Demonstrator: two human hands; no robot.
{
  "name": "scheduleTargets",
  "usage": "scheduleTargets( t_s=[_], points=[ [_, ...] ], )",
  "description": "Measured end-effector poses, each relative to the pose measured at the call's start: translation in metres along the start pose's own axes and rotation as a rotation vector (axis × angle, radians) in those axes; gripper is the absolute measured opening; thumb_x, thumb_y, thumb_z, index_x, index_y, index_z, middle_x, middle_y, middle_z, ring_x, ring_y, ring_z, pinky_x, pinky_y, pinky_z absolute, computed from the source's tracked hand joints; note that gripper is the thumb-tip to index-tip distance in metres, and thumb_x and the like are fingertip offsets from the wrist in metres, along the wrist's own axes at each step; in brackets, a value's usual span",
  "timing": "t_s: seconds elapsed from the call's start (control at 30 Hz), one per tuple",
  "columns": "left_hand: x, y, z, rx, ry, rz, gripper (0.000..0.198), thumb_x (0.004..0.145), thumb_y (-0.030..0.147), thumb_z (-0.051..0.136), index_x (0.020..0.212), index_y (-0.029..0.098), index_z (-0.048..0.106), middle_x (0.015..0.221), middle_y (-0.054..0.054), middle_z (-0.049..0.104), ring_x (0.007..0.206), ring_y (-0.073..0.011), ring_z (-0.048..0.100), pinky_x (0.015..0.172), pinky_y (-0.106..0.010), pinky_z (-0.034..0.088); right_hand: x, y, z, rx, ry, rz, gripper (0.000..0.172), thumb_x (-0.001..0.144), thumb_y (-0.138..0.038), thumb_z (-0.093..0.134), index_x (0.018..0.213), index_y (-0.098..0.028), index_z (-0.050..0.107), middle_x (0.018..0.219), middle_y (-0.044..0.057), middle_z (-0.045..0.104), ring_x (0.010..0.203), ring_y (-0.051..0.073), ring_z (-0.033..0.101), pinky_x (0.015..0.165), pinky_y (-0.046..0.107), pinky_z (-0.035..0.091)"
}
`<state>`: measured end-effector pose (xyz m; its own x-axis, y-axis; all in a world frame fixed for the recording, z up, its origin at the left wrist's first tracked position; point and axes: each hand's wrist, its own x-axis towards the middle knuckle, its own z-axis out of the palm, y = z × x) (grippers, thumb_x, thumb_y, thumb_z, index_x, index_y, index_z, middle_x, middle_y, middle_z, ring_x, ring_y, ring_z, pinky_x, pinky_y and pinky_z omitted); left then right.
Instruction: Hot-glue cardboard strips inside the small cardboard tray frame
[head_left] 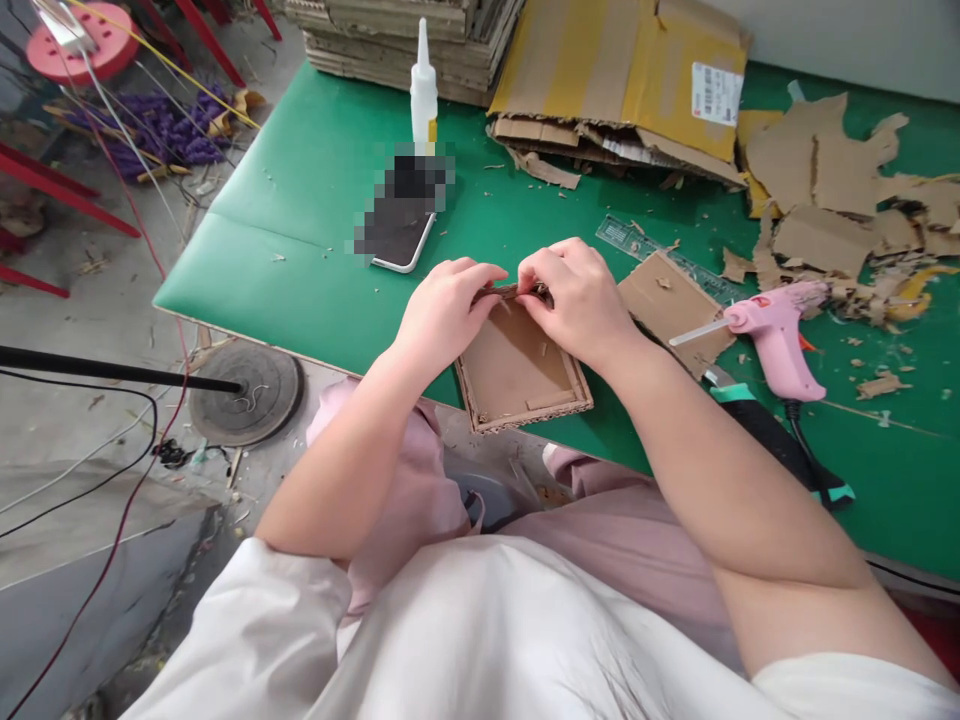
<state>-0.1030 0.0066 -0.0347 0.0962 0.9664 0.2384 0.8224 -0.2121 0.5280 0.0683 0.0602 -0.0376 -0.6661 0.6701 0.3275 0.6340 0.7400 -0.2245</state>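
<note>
A shallow cardboard tray (517, 375) with raised corrugated edges lies at the front edge of the green table, its near end jutting over my lap. At its far edge, my left hand (448, 305) pinches a strip of cardboard (499, 293) between thumb and fingers. My right hand (574, 295) pinches the same far edge close beside it, fingers curled. Whether the strip is fixed to the tray there is hidden by my fingers. To the right of my right hand lies a flat cardboard piece (667, 300), partly over a clear ruler (622, 235).
A pink glue gun (784, 335) and a black-and-green utility knife (772, 430) lie on the right. Behind are a phone (394, 230), a glue bottle (424, 100), stacked cardboard (397, 55), a flattened box (600, 60) and torn scraps (817, 170). The table (262, 220) ends at left.
</note>
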Motion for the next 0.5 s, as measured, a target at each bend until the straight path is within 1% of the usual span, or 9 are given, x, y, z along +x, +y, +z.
scheduleTargets(
  t_s=[0.2,0.37,0.5],
  points=[
    [0.0045,-0.0015,0.0029,0.008,-0.035,-0.03,0.029,0.083,0.014,0.051,0.105,0.019,0.069,0.095,-0.004,0.07,0.089,-0.0191,0.062,0.083,-0.033,0.048,-0.0047,0.0014,0.004,-0.036,0.067,-0.013,0.007,0.084,-0.018,0.05,0.086,-0.021,0.055,0.09,0.007,0.058,0.096,0.024,0.052,0.086,0.041,0.04],
    [0.0072,-0.0027,0.0021,-0.01,-0.066,0.011,0.029,0.085,0.016,0.045,0.096,0.019,0.072,0.094,-0.005,0.07,0.087,-0.0193,0.063,0.08,-0.032,0.049,-0.0067,0.0017,0.0058,-0.093,0.084,-0.049,0.013,0.088,-0.017,0.045,0.082,-0.022,0.055,0.09,0.006,0.061,0.098,0.022,0.053,0.088,0.042,0.039],
    [0.0071,-0.003,0.002,-0.021,-0.065,0.003,0.029,0.086,0.015,0.045,0.095,0.02,0.072,0.095,-0.005,0.069,0.088,-0.0196,0.063,0.08,-0.032,0.049,-0.0082,0.0024,0.0065,-0.112,0.143,-0.08,0.016,0.089,-0.019,0.043,0.08,-0.023,0.055,0.091,0.006,0.063,0.097,0.021,0.056,0.087,0.04,0.04]
  ],
)
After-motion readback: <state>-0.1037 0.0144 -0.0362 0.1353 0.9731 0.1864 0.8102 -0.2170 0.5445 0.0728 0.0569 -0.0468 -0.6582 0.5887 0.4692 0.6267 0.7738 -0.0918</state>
